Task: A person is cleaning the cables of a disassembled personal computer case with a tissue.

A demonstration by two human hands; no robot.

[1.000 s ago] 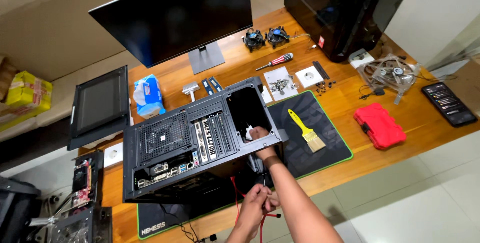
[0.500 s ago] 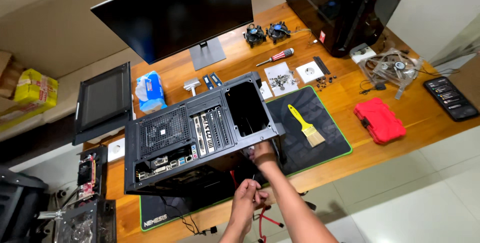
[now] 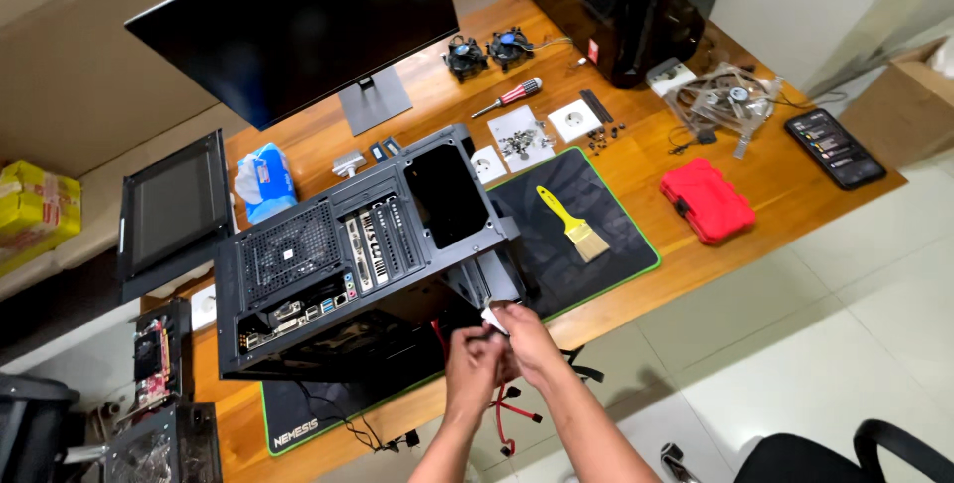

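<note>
Both hands, left (image 3: 469,369) and right (image 3: 525,337), fingers pinched on a small white piece (image 3: 493,318) beside the black case (image 3: 328,274) on the table (image 3: 636,180).

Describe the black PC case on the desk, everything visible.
The black PC case is a metal tower lying on its side on the black desk mat, rear panel facing up. The panel shows a mesh fan grille, slot covers, a port cluster and an empty rectangular cutout. Both hands, left hand and right hand, work together at its near edge, by red cables.

black computer case (image 3: 358,254), yellow-handled brush (image 3: 572,225), red box (image 3: 708,201), green-edged black mat (image 3: 586,215)
</note>
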